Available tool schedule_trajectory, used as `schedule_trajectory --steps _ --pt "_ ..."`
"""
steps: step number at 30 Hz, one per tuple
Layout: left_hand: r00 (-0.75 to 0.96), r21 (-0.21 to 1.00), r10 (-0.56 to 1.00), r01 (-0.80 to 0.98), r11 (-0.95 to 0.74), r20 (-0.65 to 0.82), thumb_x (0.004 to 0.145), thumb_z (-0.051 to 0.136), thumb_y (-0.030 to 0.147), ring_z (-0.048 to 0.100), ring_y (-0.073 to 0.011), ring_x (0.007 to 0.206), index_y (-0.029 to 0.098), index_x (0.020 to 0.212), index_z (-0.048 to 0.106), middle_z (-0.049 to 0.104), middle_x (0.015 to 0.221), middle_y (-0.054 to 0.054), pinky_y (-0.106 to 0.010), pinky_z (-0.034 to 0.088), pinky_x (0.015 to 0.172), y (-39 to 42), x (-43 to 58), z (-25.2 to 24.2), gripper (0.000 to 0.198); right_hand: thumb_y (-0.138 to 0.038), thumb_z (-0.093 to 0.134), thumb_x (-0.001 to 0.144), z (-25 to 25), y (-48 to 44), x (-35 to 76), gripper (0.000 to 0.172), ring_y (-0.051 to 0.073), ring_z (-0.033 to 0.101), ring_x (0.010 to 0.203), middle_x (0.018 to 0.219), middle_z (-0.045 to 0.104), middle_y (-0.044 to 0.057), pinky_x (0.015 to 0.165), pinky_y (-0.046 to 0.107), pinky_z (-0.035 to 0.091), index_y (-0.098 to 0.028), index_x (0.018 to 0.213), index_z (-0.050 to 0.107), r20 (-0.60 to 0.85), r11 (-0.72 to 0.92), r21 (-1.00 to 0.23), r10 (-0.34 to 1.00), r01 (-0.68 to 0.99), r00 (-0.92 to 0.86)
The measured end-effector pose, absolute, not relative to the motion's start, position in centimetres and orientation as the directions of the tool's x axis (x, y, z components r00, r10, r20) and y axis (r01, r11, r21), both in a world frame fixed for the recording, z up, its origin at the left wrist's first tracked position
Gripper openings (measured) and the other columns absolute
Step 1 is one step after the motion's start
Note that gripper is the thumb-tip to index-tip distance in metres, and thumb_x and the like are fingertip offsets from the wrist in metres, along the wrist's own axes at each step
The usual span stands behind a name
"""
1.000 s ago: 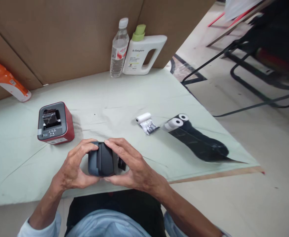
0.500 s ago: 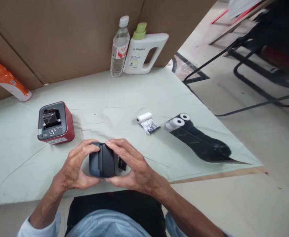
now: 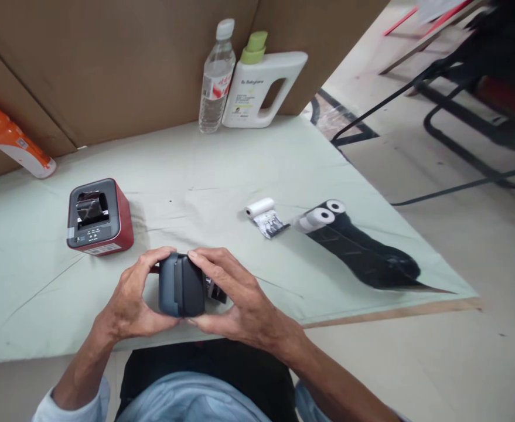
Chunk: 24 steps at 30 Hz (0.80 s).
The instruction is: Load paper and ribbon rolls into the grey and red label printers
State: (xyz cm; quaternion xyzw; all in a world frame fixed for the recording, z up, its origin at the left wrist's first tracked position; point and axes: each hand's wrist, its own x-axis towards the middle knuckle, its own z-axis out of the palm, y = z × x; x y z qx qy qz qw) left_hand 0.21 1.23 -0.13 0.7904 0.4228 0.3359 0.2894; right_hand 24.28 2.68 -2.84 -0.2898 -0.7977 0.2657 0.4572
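Near the table's front edge, both hands are closed around a small dark blue and black portable printer [image 3: 181, 287]. My left hand [image 3: 128, 302] grips its left side, thumb at the bottom and fingers at the top. On the opposite side, my right hand [image 3: 244, 302] has its fingertips on the black part's upper edge and its thumb along the lower edge. A seam runs down between the blue body and the black part. Beside the printer, partly behind my right fingers, shows a dark glossy piece [image 3: 217, 291].
A red and black printer [image 3: 123, 217] stands at left. A small paper roll [image 3: 260, 208] with a printed strip lies ahead; two rolls [image 3: 324, 215] in black wrapping [image 3: 371, 264] lie at right. A water bottle [image 3: 213, 88], white jug [image 3: 257, 88] and orange bottle [image 3: 17, 143] stand behind.
My left fingers have slid back to the printer's upper left corner, uncovering more of its blue side. The right hand's hold looks the same. The view has shifted slightly.
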Motion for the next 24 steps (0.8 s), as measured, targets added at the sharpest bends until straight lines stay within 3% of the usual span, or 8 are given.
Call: schedule_trajectory --steps 7,24 --pt "0.419 0.756 0.847 0.422 -0.500 0.327 0.066 0.094 0.020 0.063 -0.0368 0.138 0.026 0.155 0.046 0.064 0.147 -0.019 -0.045 0.063 0.102 1.32 0.07 -0.38 0.101 -0.020 0.082 0.083 -2.95 2.75 24.06 0.090 0.034 0.067 0.122 0.135 0.064 0.018 0.100 0.053 0.061 -0.025 0.162 0.040 0.572 0.691 -0.687 0.705 0.226 -0.420" --pt "0.401 0.789 0.881 0.443 -0.425 0.250 0.069 0.093 0.021 0.060 -0.0373 0.141 0.027 0.157 0.044 0.060 0.152 -0.018 -0.046 0.061 0.105 0.89 0.17 -0.04 0.101 -0.023 0.082 0.084 -3.17 2.26 23.67 0.090 0.036 0.065 0.127 0.138 0.063 0.019 0.105 0.054 0.060 -0.021 0.163 0.039 0.530 0.658 -0.705 0.737 0.265 -0.419"
